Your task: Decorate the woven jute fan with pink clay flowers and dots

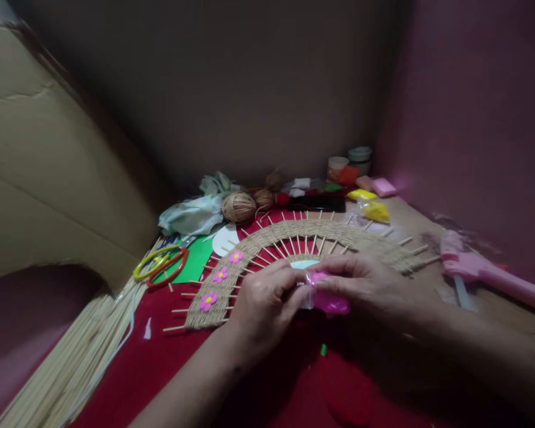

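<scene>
Between my hands is a small clear plastic packet of bright pink clay (332, 302). My left hand (270, 297) pinches the clear end of the packet, and my right hand (361, 282) grips its pink part from the other side. Behind them lies a half-circle woven twine piece on wooden sticks (276, 233), its sticks fanning outward. Three pink flowers (220, 274) with yellow centres sit on its left arm. My hands hide part of the piece's middle, where a pale blue-white half-round (304, 263) shows.
Scissors (163, 266) lie on green sheet (195, 260) at left, by a bundle of sticks (75, 356). Twine balls (239, 206), a black phone-like slab (317, 204), yellow packets (376, 211) and cups (337, 169) stand behind. A pink glue gun (481, 267) lies right.
</scene>
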A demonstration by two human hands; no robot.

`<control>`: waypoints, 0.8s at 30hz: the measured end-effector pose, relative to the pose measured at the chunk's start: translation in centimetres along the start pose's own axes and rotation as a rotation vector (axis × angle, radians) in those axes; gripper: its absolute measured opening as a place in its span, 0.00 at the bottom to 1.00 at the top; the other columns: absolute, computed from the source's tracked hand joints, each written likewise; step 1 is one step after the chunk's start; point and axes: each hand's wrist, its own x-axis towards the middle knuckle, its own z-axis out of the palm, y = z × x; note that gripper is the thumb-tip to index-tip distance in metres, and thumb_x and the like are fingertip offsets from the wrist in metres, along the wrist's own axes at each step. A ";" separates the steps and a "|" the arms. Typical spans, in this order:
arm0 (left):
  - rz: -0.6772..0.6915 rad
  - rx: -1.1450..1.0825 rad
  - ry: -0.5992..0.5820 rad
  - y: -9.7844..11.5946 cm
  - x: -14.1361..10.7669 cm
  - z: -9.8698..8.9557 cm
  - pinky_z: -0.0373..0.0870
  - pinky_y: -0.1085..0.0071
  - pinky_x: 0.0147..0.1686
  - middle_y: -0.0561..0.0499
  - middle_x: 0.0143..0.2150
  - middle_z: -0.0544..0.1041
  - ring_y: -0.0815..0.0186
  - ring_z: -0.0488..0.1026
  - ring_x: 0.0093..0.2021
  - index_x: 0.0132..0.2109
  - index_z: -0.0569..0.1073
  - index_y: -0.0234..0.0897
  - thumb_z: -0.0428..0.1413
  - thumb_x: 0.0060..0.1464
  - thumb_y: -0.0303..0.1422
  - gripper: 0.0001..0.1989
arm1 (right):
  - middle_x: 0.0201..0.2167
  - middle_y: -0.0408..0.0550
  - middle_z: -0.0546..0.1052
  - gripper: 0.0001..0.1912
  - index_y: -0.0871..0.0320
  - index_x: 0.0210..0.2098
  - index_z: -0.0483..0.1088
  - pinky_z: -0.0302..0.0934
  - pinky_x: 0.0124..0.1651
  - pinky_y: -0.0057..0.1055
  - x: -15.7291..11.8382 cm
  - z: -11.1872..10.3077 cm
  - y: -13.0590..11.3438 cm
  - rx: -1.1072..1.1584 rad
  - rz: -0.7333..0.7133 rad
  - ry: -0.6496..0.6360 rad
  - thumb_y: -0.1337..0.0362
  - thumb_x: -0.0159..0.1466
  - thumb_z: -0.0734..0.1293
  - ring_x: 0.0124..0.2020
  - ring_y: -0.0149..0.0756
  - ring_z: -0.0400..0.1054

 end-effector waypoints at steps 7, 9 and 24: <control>-0.259 -0.219 -0.056 0.7 0.0 -0.4 0.60 0.77 0.24 0.51 0.24 0.72 0.73 0.65 0.24 0.29 0.74 0.31 0.57 0.51 0.25 0.04 | 0.27 0.45 0.75 0.10 0.61 0.34 0.77 0.58 0.31 0.26 -0.2 0.3 -0.4 0.064 0.041 0.005 0.60 0.59 0.67 0.27 0.29 0.64; -0.475 -0.471 -0.104 0.5 0.1 -1.0 0.57 0.79 0.20 0.54 0.22 0.69 0.75 0.62 0.21 0.29 0.74 0.33 0.58 0.51 0.30 0.05 | 0.28 0.45 0.75 0.10 0.60 0.32 0.76 0.59 0.31 0.26 -0.3 0.4 -0.5 0.108 0.044 0.024 0.59 0.58 0.68 0.27 0.29 0.64; -0.737 -1.352 -0.050 -1.0 0.8 -2.6 0.64 0.81 0.12 0.51 0.22 0.75 0.74 0.68 0.16 0.29 0.75 0.31 0.61 0.50 0.30 0.06 | 0.26 0.42 0.71 0.06 0.61 0.34 0.75 0.56 0.31 0.23 -0.7 -0.2 -1.6 -0.202 0.065 -0.243 0.66 0.58 0.67 0.28 0.28 0.62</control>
